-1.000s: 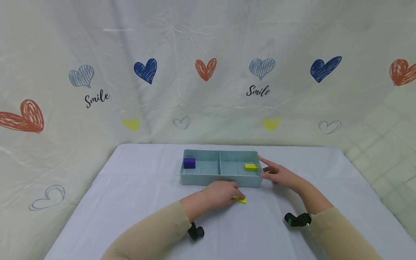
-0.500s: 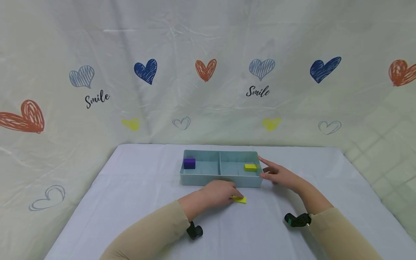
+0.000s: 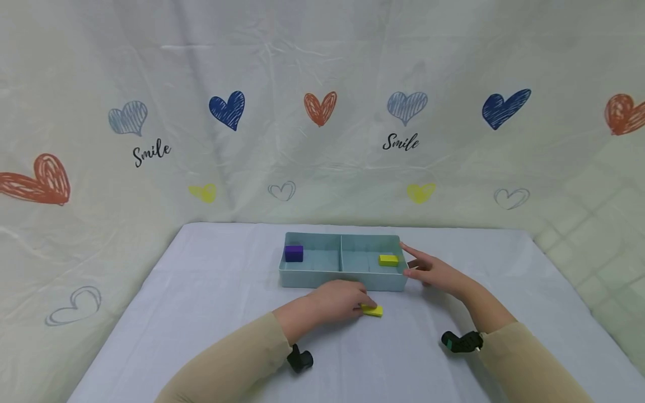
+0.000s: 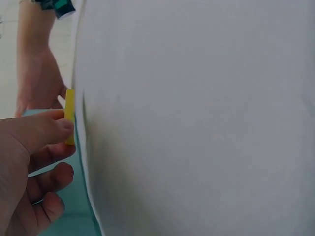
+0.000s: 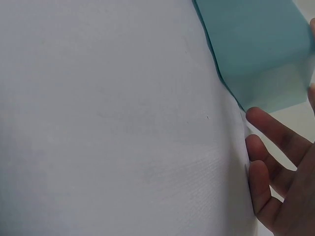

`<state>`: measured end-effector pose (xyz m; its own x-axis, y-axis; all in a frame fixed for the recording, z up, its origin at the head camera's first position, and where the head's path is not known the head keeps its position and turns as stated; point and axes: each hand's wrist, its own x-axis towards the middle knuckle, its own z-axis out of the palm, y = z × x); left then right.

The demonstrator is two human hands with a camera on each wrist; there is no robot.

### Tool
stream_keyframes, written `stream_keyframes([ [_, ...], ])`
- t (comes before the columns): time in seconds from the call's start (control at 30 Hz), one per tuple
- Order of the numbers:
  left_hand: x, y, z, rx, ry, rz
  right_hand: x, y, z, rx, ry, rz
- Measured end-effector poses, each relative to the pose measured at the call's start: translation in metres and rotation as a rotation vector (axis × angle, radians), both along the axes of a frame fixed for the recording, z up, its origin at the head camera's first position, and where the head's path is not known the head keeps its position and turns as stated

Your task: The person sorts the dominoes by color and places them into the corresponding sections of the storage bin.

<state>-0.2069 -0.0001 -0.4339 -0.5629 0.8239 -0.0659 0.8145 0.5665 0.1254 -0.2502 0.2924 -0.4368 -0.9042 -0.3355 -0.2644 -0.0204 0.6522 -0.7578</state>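
My left hand (image 3: 339,302) pinches a small flat yellow block (image 3: 374,311) just in front of the box. In the left wrist view the thumb lies along that yellow block (image 4: 70,110), with the other fingers bent behind. A light blue two-compartment box (image 3: 322,279) stands on the table. Its left compartment holds a dark purple block (image 3: 294,253); a second yellow block (image 3: 388,260) lies in the right one. At the box's right end my right hand (image 3: 434,273) rests with spread fingers, index at the back corner and thumb at the front corner.
A white cloth covers the table (image 3: 216,268). Behind it hangs a pale curtain (image 3: 353,50) printed with hearts and "Smile". Black wrist cameras sit on both arms, the left wrist camera (image 3: 300,359) low over the cloth.
The left hand's fingers shift slightly on the yellow block, and more of the block shows now. The left forearm has drawn a little leftward. Right hand and box stay put.
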Motion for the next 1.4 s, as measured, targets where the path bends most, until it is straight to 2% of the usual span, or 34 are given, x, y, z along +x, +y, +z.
stream_keyframes([
  [0.17, -0.001, -0.002, 0.007, 0.052, 0.019, -0.004, 0.002, -0.001, 0.002, 0.002, -0.002, -0.005],
  [0.5, -0.009, -0.003, 0.021, 0.124, -0.016, 0.054, 0.003, 0.0, 0.003, -0.026, -0.006, -0.009],
  [0.7, -0.012, -0.002, 0.03, 0.159, 0.002, 0.058, 0.001, 0.001, 0.001, -0.032, -0.013, -0.009],
  [1.03, -0.02, 0.003, 0.046, 0.205, 0.002, 0.106, 0.0, 0.003, -0.003, -0.021, -0.008, -0.017],
  [1.2, -0.028, 0.007, 0.049, 0.207, -0.008, 0.137, 0.0, 0.003, -0.002, -0.022, -0.004, -0.015],
  [1.4, -0.042, 0.014, 0.05, 0.206, -0.004, 0.166, -0.001, 0.004, -0.002, -0.014, -0.008, -0.011],
])
